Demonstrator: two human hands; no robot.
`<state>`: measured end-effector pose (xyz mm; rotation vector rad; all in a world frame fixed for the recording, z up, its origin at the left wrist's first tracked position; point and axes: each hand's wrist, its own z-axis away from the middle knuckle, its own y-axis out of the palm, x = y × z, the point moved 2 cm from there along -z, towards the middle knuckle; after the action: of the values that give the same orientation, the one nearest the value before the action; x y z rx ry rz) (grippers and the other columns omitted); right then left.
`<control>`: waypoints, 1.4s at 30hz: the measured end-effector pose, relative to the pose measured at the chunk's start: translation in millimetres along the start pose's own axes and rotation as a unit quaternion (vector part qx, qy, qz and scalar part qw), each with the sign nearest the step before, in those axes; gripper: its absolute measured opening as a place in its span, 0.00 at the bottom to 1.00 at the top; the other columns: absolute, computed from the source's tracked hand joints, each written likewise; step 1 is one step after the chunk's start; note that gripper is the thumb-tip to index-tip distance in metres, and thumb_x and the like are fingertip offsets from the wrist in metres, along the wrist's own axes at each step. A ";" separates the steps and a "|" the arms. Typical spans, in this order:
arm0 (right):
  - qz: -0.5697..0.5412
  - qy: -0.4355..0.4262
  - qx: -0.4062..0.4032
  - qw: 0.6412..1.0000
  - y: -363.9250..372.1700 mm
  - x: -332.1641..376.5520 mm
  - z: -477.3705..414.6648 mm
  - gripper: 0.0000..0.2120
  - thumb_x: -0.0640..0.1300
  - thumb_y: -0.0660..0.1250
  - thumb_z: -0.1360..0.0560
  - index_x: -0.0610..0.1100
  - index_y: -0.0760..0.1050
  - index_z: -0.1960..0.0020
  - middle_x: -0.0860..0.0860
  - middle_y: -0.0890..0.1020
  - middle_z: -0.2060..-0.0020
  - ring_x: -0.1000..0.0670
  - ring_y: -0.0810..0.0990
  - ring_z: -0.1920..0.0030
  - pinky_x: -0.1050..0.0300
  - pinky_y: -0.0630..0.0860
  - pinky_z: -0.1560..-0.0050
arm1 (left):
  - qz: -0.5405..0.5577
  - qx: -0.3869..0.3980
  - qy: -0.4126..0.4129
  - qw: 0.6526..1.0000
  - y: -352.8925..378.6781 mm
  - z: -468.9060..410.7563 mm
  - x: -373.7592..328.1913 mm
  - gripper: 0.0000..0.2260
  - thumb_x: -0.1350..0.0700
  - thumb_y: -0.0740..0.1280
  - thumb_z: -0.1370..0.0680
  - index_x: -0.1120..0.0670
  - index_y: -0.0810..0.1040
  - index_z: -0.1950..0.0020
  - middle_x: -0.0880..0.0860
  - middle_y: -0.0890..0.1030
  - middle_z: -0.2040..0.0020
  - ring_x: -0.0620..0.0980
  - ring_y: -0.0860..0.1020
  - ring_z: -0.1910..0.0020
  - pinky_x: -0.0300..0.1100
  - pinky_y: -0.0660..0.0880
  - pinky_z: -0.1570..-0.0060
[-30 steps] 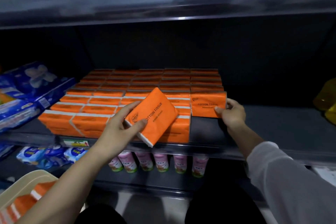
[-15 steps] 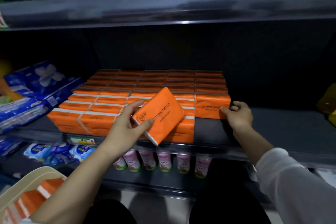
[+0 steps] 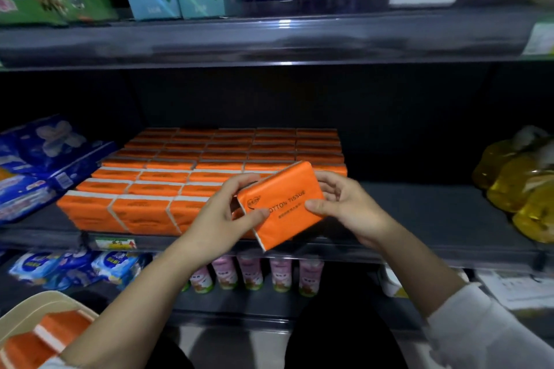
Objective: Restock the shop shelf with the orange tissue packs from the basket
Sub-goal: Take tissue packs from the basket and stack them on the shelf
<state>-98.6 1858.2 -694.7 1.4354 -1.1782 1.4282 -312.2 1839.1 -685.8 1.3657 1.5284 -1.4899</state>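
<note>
Right now I see the orange tissue pack (image 3: 281,204) held between both hands in front of the middle shelf (image 3: 419,213), tilted with its printed face toward the camera. It is a soft, pillow-like rectangle in glossy orange film, with dark "COTTON TISSUE" lettering, a small logo near one corner and a white strip along its lower left edge. My left hand (image 3: 221,219) grips its left end, thumb pressed on the face and fingers curled behind. My right hand (image 3: 350,210) grips the right end the same way. Behind it, the stocked packs (image 3: 168,183) fill the left part of the dark, smooth shelf in tight rows, their white-edged tops showing. Wrinkly blue plastic packs (image 3: 45,153) lie just left of them, and clear bottles of yellow liquid (image 3: 515,183) stand well apart at the right. Small pink bottles (image 3: 251,272) line the shelf below. At the lower left, a cream plastic basket (image 3: 33,308) holds more orange packs (image 3: 54,335).
</note>
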 end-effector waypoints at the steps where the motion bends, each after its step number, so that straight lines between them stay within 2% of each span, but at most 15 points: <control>1: -0.015 -0.002 -0.026 1.000 -6.1 -3.4 1.9 0.20 0.32 0.69 0.30 0.48 0.74 0.42 0.46 0.80 0.44 0.49 0.80 0.44 0.57 0.76 0.45 | 0.002 0.004 -0.004 1.000 2.7 -0.9 1.1 0.22 0.54 0.72 0.29 0.40 0.69 0.39 0.46 0.76 0.41 0.38 0.76 0.44 0.36 0.74 0.44; 3: -0.065 0.004 -0.089 0.994 -22.3 -12.2 5.0 0.19 0.30 0.69 0.30 0.45 0.74 0.42 0.43 0.80 0.44 0.48 0.81 0.47 0.58 0.77 0.49 | -0.037 0.004 -0.003 0.999 5.2 -3.4 5.8 0.26 0.47 0.71 0.33 0.41 0.68 0.36 0.44 0.74 0.36 0.36 0.72 0.38 0.40 0.71 0.37; 5: -0.099 0.018 -0.155 0.983 -41.5 -21.9 8.8 0.20 0.30 0.68 0.30 0.43 0.73 0.40 0.43 0.80 0.44 0.48 0.81 0.47 0.58 0.77 0.50 | -0.175 -0.011 0.010 0.984 3.4 -7.1 12.8 0.29 0.45 0.70 0.30 0.47 0.68 0.31 0.46 0.71 0.32 0.41 0.69 0.33 0.42 0.66 0.33; 7: -0.101 0.035 -0.208 0.972 -58.4 -32.4 13.5 0.20 0.31 0.67 0.29 0.43 0.72 0.39 0.44 0.81 0.45 0.48 0.80 0.46 0.56 0.76 0.47 | -0.309 -0.029 0.047 0.949 2.6 -11.7 19.9 0.27 0.51 0.71 0.26 0.53 0.68 0.29 0.50 0.70 0.32 0.48 0.69 0.34 0.39 0.63 0.34; 9: -0.088 0.054 -0.245 0.964 -68.2 -44.9 15.2 0.20 0.31 0.67 0.28 0.43 0.72 0.38 0.45 0.81 0.46 0.50 0.80 0.47 0.58 0.76 0.48 | -0.387 -0.031 0.071 0.919 4.6 -16.1 28.8 0.25 0.56 0.71 0.26 0.55 0.69 0.30 0.52 0.72 0.32 0.52 0.70 0.34 0.38 0.61 0.34; 11: -0.070 0.074 -0.262 0.960 -70.1 -59.1 12.6 0.20 0.31 0.67 0.28 0.42 0.71 0.38 0.45 0.80 0.46 0.53 0.80 0.49 0.60 0.75 0.53 | -0.439 -0.021 0.081 0.895 7.0 -20.4 38.9 0.25 0.58 0.72 0.27 0.56 0.72 0.32 0.53 0.74 0.35 0.53 0.70 0.34 0.39 0.62 0.34; 14: -0.049 0.080 -0.265 0.960 -66.0 -77.6 2.1 0.20 0.30 0.67 0.28 0.41 0.70 0.39 0.44 0.80 0.46 0.53 0.80 0.51 0.61 0.75 0.55 | -0.496 0.006 0.082 0.864 9.8 -24.6 49.1 0.26 0.59 0.76 0.33 0.57 0.76 0.36 0.55 0.78 0.40 0.57 0.75 0.40 0.46 0.71 0.39; 17: -0.009 0.073 -0.281 0.957 -62.8 -91.4 -13.3 0.19 0.32 0.69 0.28 0.40 0.71 0.40 0.44 0.80 0.46 0.48 0.80 0.48 0.55 0.77 0.50 | -0.520 -0.023 0.110 0.847 11.4 -26.6 52.9 0.24 0.64 0.78 0.39 0.59 0.80 0.44 0.56 0.82 0.50 0.59 0.81 0.53 0.48 0.78 0.51; 20: 0.091 0.074 -0.323 0.939 -60.5 -98.6 -29.1 0.19 0.35 0.73 0.32 0.45 0.74 0.43 0.47 0.79 0.47 0.48 0.79 0.47 0.48 0.76 0.43 | -0.522 -0.046 0.124 0.843 13.7 -28.2 55.4 0.20 0.66 0.77 0.38 0.58 0.81 0.47 0.56 0.82 0.54 0.59 0.81 0.57 0.46 0.78 0.56; 23: 0.151 0.073 -0.359 0.918 -56.1 -97.6 -40.3 0.23 0.36 0.74 0.33 0.44 0.75 0.40 0.47 0.74 0.45 0.50 0.78 0.50 0.57 0.74 0.44 | -0.517 -0.055 0.127 0.845 14.7 -28.8 59.2 0.19 0.66 0.76 0.37 0.59 0.81 0.47 0.56 0.82 0.54 0.58 0.81 0.57 0.47 0.78 0.56; 26: 0.155 0.069 -0.374 0.912 -49.9 -97.0 -46.3 0.22 0.37 0.74 0.32 0.43 0.75 0.39 0.47 0.77 0.45 0.52 0.77 0.55 0.62 0.71 0.51 | -0.512 -0.062 0.123 0.848 15.1 -28.9 61.7 0.19 0.68 0.76 0.37 0.60 0.82 0.47 0.57 0.83 0.53 0.59 0.81 0.57 0.47 0.78 0.55; 33: 0.146 0.084 -0.378 0.910 -43.7 -98.0 -42.9 0.18 0.37 0.73 0.31 0.39 0.74 0.43 0.45 0.81 0.49 0.52 0.77 0.54 0.62 0.70 0.53 | -0.503 -0.066 0.130 0.852 15.6 -29.2 63.2 0.19 0.69 0.76 0.37 0.61 0.81 0.47 0.58 0.83 0.53 0.60 0.81 0.56 0.50 0.79 0.54; 38: 0.174 0.099 -0.346 0.917 -50.5 -91.4 -39.0 0.20 0.40 0.74 0.31 0.39 0.74 0.41 0.44 0.81 0.46 0.47 0.79 0.46 0.54 0.75 0.43 | -0.532 -0.048 0.136 0.835 11.7 -25.6 60.9 0.27 0.69 0.78 0.41 0.60 0.80 0.43 0.59 0.82 0.49 0.59 0.81 0.51 0.50 0.79 0.51; 42: 0.188 0.114 -0.348 0.911 -55.2 -79.7 -30.2 0.26 0.44 0.74 0.31 0.39 0.71 0.36 0.44 0.77 0.40 0.46 0.76 0.40 0.51 0.72 0.38 | -0.545 -0.062 0.150 0.823 0.5 -17.8 47.2 0.26 0.68 0.78 0.42 0.61 0.80 0.44 0.60 0.81 0.48 0.60 0.81 0.50 0.51 0.78 0.50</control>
<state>-49.0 1908.8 -767.5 0.5501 -1.6446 1.1810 -321.4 1868.1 -726.1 0.5941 2.8274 -1.7363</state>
